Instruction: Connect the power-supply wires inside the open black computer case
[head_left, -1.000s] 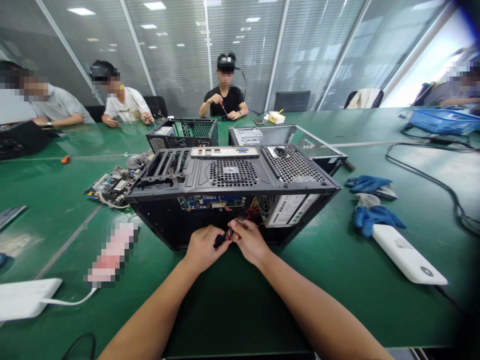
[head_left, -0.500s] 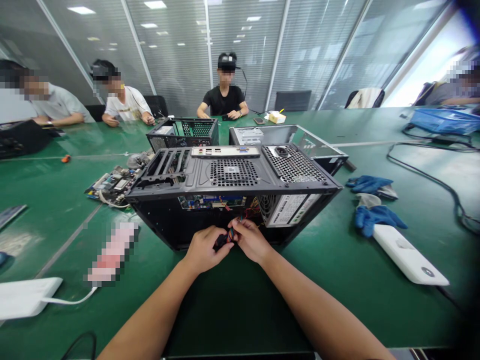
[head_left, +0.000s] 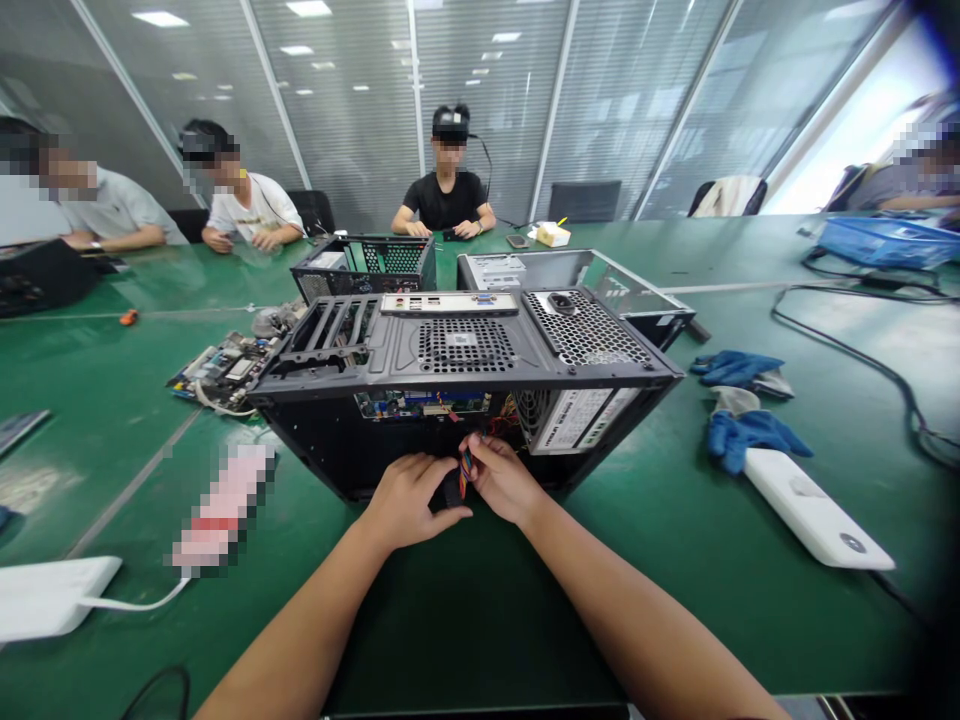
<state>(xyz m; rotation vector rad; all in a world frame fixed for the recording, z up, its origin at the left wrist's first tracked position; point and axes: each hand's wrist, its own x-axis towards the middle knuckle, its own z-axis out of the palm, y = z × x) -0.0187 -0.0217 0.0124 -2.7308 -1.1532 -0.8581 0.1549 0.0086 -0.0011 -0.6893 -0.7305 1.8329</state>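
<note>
A black computer case (head_left: 450, 350) lies in front of me, its vented back panel facing up and its near side uncovered. Inside show a motherboard (head_left: 427, 404) and a silver power supply (head_left: 581, 420). At the case's near lower edge, my right hand (head_left: 501, 478) pinches a bundle of multicoloured cables (head_left: 466, 472). My left hand (head_left: 412, 500) curls around a dark part at the bundle's left side, its thumb stretched beneath. What that dark part is, I cannot make out; the fingers hide most of it.
Two more cases, one black (head_left: 367, 262) and one silver-grey (head_left: 540, 268), stand behind. A loose circuit board (head_left: 229, 370) lies left. Blue gloves (head_left: 754, 430) and a white power bank (head_left: 817, 510) lie right, near a black cable (head_left: 862, 360). Several people sit around the green table (head_left: 480, 620).
My left thumb has moved down and away from the cables, widening the gap between it and the fingers. More of the coloured cables shows between my hands.
</note>
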